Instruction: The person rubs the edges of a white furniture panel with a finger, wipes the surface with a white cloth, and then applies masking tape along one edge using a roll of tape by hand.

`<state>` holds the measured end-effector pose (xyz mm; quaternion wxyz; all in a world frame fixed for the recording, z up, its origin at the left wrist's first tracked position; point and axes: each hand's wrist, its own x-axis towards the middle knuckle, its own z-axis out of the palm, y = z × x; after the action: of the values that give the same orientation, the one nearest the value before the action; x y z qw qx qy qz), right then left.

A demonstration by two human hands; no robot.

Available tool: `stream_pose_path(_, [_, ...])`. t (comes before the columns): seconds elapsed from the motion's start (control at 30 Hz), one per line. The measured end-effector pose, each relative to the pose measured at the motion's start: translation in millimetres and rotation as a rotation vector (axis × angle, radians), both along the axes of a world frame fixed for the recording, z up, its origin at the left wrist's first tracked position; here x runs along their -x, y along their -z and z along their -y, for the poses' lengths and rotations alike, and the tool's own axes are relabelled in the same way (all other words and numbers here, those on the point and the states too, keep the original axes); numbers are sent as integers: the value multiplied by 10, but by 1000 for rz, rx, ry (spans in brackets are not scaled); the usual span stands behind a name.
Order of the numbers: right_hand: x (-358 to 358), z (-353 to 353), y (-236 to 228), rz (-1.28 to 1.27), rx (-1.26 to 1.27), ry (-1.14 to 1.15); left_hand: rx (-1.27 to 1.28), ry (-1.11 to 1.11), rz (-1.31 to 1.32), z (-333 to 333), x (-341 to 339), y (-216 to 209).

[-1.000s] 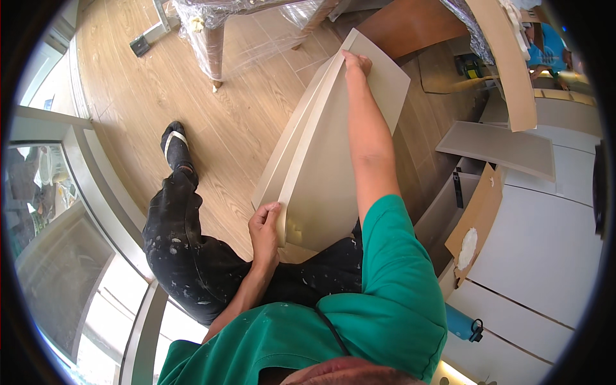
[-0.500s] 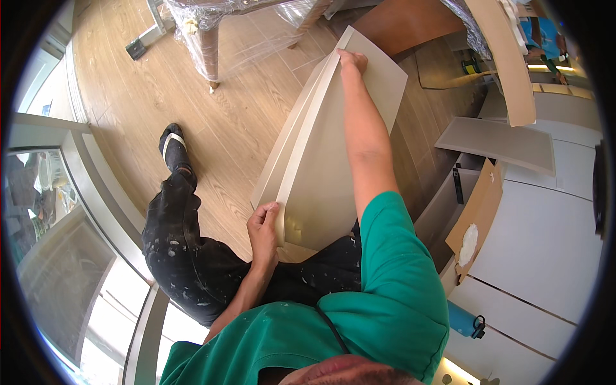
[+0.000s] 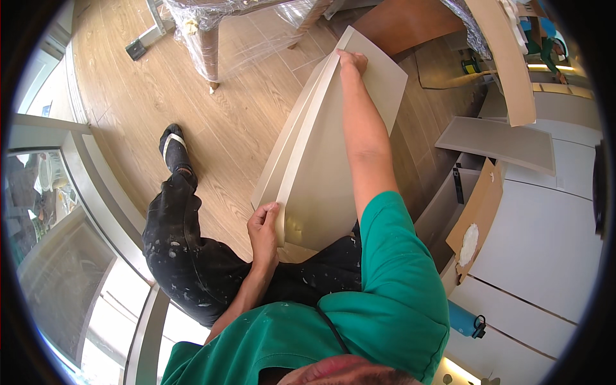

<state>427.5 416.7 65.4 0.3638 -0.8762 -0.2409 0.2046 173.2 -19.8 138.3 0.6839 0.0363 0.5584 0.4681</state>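
Tall beige cabinet panels [image 3: 340,154] stand on edge on the wood floor in front of me, at least two side by side, leaning slightly apart. At the far upper end of the nearest panel, my right hand [image 3: 352,61] grips over its edge, arm stretched out. My left hand [image 3: 263,226] pinches the near end of the same panel's edge, thumb and fingers closed round it. A small dent or shiny spot shows on the panel face close to the left hand. The panel's lower side is partly hidden by my right arm and leg.
A plastic-wrapped piece of furniture [image 3: 208,51] stands at the far left. White cabinets [image 3: 545,237], a torn cardboard piece [image 3: 473,221] and a loose grey panel [image 3: 497,144] are on the right. A glazed frame [image 3: 70,212] borders the left. A blue bottle [image 3: 463,319] lies lower right.
Both hands and the panels stay where they were. At the far upper right, another person has shifted position slightly.
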Motion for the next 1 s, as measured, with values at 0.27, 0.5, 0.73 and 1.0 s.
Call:
stream_pose_path(0.27, [-122, -60, 146, 60, -22, 22, -3, 0, 11, 1, -13, 23])
stream_pose_path(0.5, [-41, -15, 62, 75, 6, 23, -4, -2, 2, 5, -6, 34])
stream_pose_path(0.73, [-40, -13, 77, 67, 3, 27, 3, -3, -5, 6, 7, 12])
stream_pose_path(1.0, [-30, 1, 73, 178, 61, -45, -8, 4, -28, -18, -9, -3])
